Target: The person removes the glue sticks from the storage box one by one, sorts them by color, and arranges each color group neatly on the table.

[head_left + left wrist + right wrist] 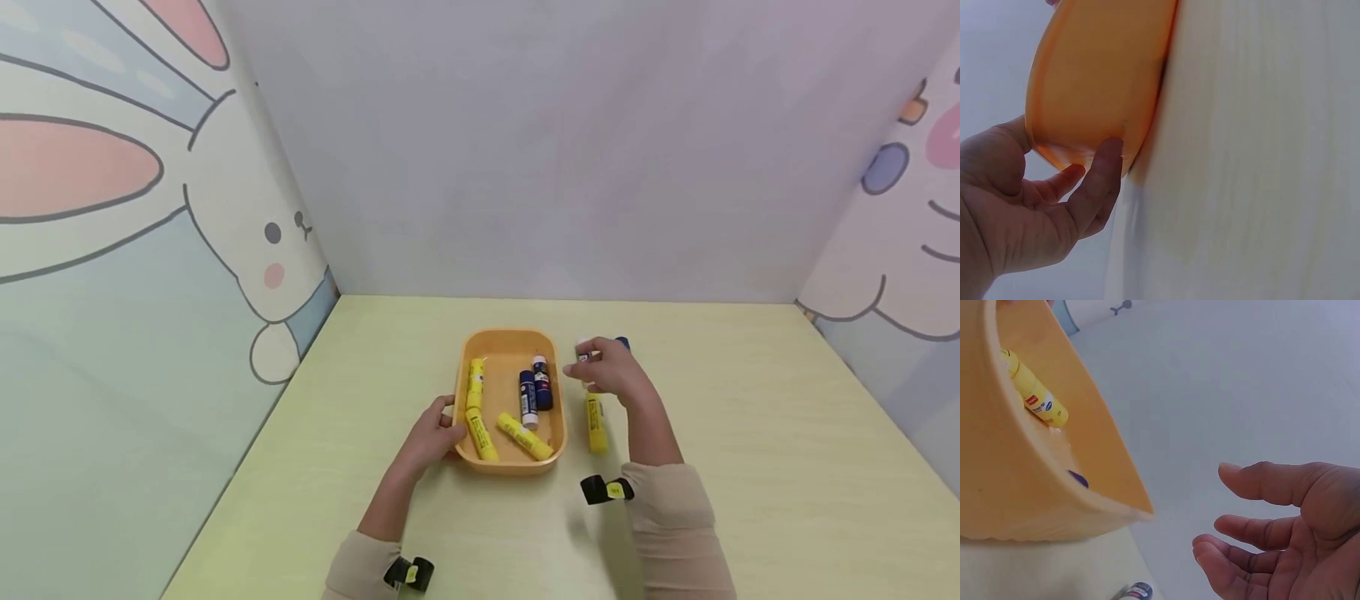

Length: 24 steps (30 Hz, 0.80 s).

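My left hand (pixel 435 433) grips the left side of an orange plastic tray (pixel 506 340), thumb at the rim and fingers against the outer wall. Inside lie three yellow glue sticks (pixel 523 437) and two dark blue ones (pixel 528 398) with white ends. To the right of the tray, my right hand (pixel 611 368) hovers over loose glue sticks. Its thumb and fingers (pixel 1266 481) are spread apart with nothing between them in the right wrist view. Below this hand a yellow glue stick (pixel 597 425) lies on the table; a white-ended stick (pixel 582 343) shows past the fingertips.
Another stick's blue end (pixel 622 342) peeks out behind the right hand, mostly hidden. The pale wooden table (pixel 750 433) meets a plain grey-white wall (pixel 525 150) at the back. Side walls with cartoon animals (pixel 247 233) stand left and right.
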{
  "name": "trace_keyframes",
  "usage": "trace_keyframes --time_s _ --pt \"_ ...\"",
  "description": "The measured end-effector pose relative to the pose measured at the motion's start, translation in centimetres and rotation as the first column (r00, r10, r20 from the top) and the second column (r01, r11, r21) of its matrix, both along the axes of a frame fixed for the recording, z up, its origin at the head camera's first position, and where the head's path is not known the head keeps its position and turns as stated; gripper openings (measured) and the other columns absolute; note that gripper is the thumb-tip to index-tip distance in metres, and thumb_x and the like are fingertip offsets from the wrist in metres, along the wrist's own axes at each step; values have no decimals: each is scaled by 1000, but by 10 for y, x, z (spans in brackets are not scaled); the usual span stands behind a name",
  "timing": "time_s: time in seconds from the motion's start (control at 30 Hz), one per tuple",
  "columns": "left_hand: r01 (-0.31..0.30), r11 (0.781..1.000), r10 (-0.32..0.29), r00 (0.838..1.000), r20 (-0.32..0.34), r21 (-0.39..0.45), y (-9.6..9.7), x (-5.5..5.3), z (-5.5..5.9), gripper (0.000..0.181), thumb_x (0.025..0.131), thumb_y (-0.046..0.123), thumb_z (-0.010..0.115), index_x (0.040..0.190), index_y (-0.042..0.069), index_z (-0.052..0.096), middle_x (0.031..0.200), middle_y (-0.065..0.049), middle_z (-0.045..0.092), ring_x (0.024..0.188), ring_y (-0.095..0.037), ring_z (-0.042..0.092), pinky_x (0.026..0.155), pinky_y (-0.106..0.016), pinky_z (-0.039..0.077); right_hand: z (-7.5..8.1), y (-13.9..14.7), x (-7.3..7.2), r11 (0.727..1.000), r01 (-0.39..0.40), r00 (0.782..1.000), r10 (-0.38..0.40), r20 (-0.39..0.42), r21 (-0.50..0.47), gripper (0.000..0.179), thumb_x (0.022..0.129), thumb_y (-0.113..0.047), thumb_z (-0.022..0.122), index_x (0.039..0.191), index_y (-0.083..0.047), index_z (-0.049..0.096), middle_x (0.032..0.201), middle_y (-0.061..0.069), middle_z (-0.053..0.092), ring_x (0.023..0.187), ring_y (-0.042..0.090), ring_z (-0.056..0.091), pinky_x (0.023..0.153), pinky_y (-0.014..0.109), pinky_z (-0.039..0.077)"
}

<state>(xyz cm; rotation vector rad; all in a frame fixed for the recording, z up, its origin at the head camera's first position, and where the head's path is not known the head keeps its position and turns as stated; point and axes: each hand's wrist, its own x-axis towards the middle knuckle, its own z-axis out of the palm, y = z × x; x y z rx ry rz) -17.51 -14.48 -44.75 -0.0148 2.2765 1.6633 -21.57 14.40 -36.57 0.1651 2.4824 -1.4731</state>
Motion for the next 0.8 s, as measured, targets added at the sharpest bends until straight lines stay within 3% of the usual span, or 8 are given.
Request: trace_keyframes --time_s 0.33,0.6,0.8 --pt "2 1000 -2 1000 -1 10 0 0 0 59 81 7 56 138 6 37 94 -16 51 73 -24 62 58 -35 54 18 -23 -20 990 -141 990 140 -6 -7 55 85 -15 67 132 1 43 112 20 57 105 37 55 82 43 50" --pt "3 1000 -3 1000 -4 2 0 0 -2 59 82 7 56 138 6 37 94 -16 51 74 -24 62 58 -36 54 15 -36 -37 972 -236 972 236 10 -17 56 86 -17 67 133 3 43 105 17 57 90 31 57 84 43 49" --pt "-1 1000 1 1000 -5 -3 1 0 -1 59 81 8 56 138 8 38 94 -15 52 74 -23 62 59 -36 54 6 -42 -47 967 -253 966 255 51 -42 57 85 -17 67 133 4 43 96 20 56 86 34 57 81 44 50"
